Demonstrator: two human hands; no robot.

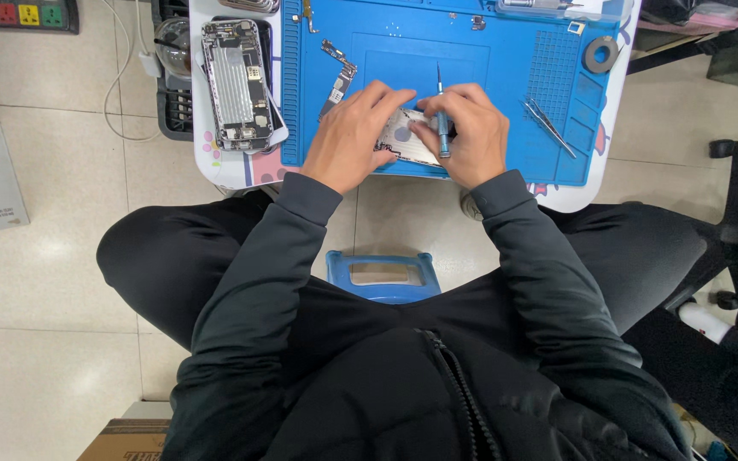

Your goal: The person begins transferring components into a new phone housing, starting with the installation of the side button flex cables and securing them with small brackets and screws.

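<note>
An opened phone shell [405, 137] lies on the blue work mat [506, 77], mostly covered by both hands. My left hand [352, 137] rests on its left side, fingers pressed down on it. My right hand [467, 132] grips a thin blue screwdriver [442, 119] upright, tip down onto the shell. A loose circuit board [337, 81] lies just beyond my left hand.
A second gutted phone [237, 84] sits on the small white table's left part. Metal tweezers [548, 126] and a tape roll [600, 55] lie on the mat's right. A power strip [27, 14] is on the floor, a blue stool [383, 275] under my legs, a black chair [732, 222] at right.
</note>
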